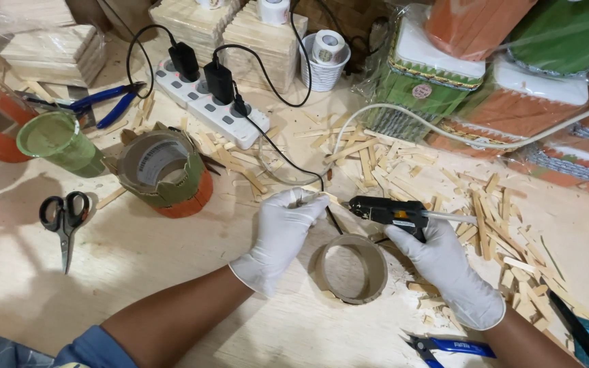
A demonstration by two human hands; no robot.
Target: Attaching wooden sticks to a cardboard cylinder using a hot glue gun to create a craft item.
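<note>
Black hot glue gun (391,212), centre of the frame, is gripped in the gloved right hand (438,262), nozzle toward a small wooden stick (316,195) pinched by the gloved left hand (282,228), above a cardboard ring (349,268).

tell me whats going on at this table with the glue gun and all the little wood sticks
A person in white gloves works over a cardboard ring. The right hand holds a black glue gun, nozzle aimed at a small wooden stick pinched in the left hand. Cut sticks litter the tabletop. Left of the hands stand a partly covered ring and scissors.
</note>
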